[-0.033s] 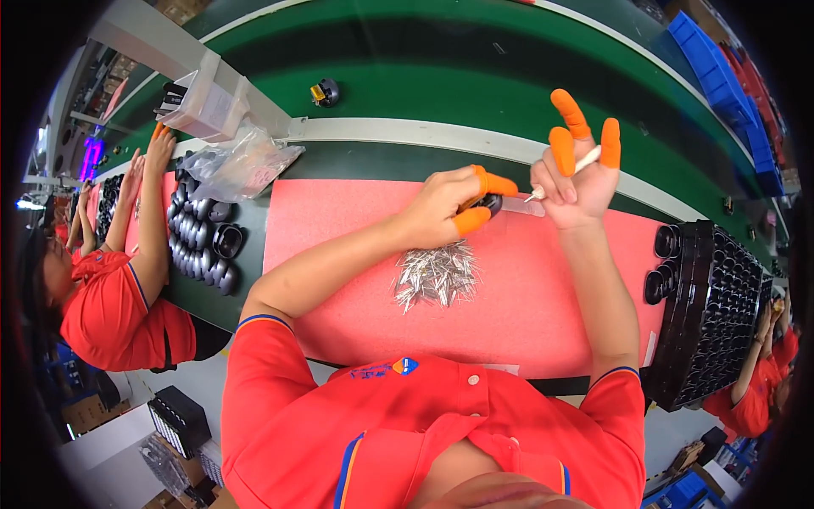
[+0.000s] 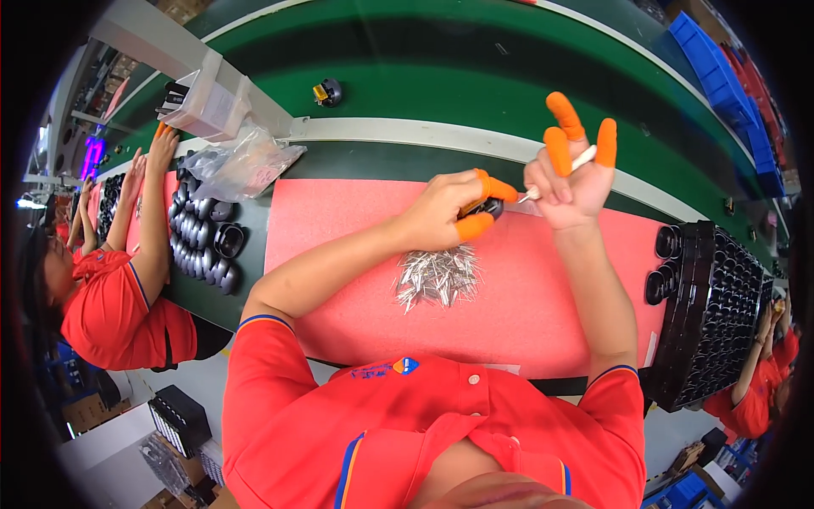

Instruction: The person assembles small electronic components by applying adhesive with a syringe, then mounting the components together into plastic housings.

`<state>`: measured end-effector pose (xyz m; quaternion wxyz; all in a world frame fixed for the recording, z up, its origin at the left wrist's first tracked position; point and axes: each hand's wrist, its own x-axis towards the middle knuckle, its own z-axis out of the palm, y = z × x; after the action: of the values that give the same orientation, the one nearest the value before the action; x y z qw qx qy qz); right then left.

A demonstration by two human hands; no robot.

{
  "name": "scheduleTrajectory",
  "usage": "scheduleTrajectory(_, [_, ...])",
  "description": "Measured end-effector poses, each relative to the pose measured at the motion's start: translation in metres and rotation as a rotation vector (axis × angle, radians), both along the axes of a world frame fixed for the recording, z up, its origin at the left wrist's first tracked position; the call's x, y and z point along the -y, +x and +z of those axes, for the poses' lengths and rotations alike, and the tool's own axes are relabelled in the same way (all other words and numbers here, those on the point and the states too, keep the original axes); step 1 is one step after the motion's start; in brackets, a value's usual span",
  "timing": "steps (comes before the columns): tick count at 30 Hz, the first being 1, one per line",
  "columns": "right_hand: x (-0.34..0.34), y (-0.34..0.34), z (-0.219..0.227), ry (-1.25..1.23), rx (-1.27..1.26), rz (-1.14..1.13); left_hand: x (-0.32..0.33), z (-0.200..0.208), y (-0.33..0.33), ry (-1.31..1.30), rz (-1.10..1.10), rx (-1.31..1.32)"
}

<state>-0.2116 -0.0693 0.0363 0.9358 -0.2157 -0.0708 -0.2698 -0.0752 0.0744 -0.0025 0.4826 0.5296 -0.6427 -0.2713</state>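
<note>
One unit in hand, not finished as far as I can judge. The dark part [image 2: 492,206] sits in the left hand [image 2: 445,208], above the far side of the pink mat [image 2: 526,297] on the desk [image 2: 356,161]. Left fingers [image 2: 473,226] are pinched in around it, gap just the part's width, orange covers on the thumb and forefinger.

Right hand [image 2: 570,191] has the white tool [image 2: 583,158], gripped low by curled fingers; the orange-covered ones stand up, spread. Its thin tip points at the part. Can't tell if it touches, or what's on the end.

Left to do, my read: plenty of stock. The pile of thin silvery-white pieces [image 2: 438,277] lies loose on the mat, just nearer the body than the left hand, untouched by the right. Rows of dark grey housings [image 2: 191,229] stand left of the mat.

Done side: unclear. The black tray stack [image 2: 678,365] at right is packed with black rings, and a few loose black rings [image 2: 657,287] lie just beside it on the mat. Can't tell whether those are worked or waiting. One dark piece with a yellow patch [image 2: 326,92] sits apart on the green belt [image 2: 466,76]; status unknown too.
</note>
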Motion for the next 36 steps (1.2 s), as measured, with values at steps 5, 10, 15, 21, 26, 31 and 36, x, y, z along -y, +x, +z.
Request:
scheduleTrajectory(5, [-0.019, 0.009, -0.016, -0.002, 0.016, 0.029, -0.004, 0.003, -0.007, -0.023, -0.009, -0.006])
scheduleTrajectory(10, [-0.022, 0.009, -0.017, -0.010, 0.028, -0.005, -0.005, 0.003, -0.008, -0.007, -0.023, -0.054])
scheduleTrajectory(15, [-0.028, 0.010, -0.020, -0.049, 0.026, -0.051, -0.008, 0.005, -0.008, 0.050, 0.005, -0.054])
scheduleTrajectory(21, [-0.027, 0.008, -0.018, -0.074, 0.075, -0.043, -0.007, 0.008, -0.011, 0.011, 0.023, -0.079])
scheduleTrajectory(26, [-0.025, 0.011, -0.018, -0.056, 0.086, -0.052, -0.006, 0.013, -0.011, 0.019, 0.060, -0.069])
scheduleTrajectory(31, [-0.031, 0.010, -0.023, -0.086, 0.064, -0.077, -0.004, 0.007, -0.013, 0.021, 0.066, -0.052])
scheduleTrajectory(36, [-0.026, 0.010, -0.025, -0.111, 0.042, -0.116, 0.004, 0.010, -0.012, 0.088, 0.110, 0.043])
